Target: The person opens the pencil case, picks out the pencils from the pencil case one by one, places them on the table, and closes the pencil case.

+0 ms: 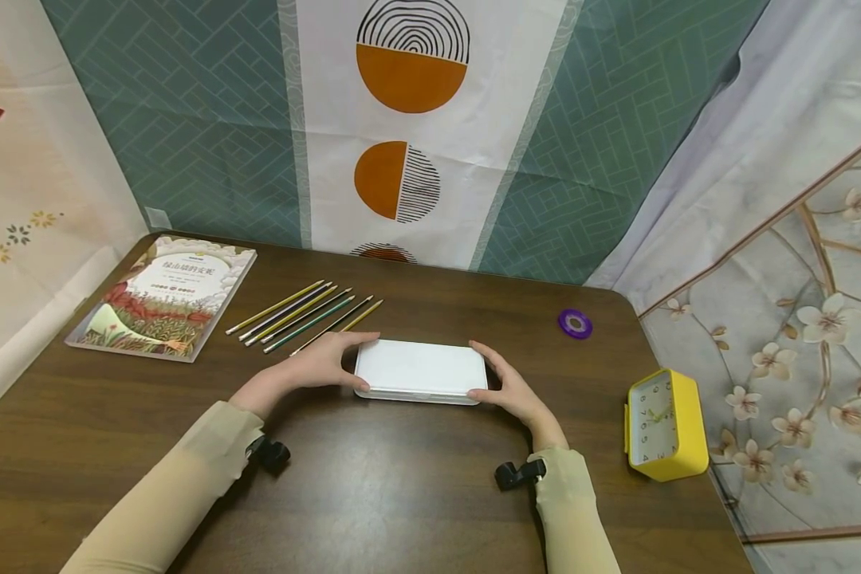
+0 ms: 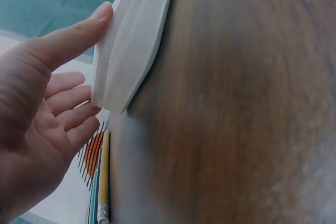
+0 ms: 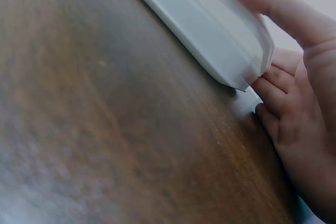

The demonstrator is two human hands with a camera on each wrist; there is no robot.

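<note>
A white oblong pencil case (image 1: 422, 368) lies in the middle of the table, its long side towards me. My left hand (image 1: 323, 360) holds its left end, thumb at the near corner and forefinger at the far one. At the right end, my right hand (image 1: 511, 389) holds it the same way. Both wrist views show a seam between the lid and the base along the side, with the left thumb (image 2: 86, 32) and the right thumb (image 3: 278, 3) on the lid's edge. The inside of the case is hidden.
Several pencils (image 1: 308, 307) lie side by side behind the left hand. Further left is a book (image 1: 165, 299) with an illustrated cover. A purple ring-shaped roll (image 1: 575, 324) lies at the back right, and a yellow alarm clock (image 1: 666, 425) stands near the table's right edge.
</note>
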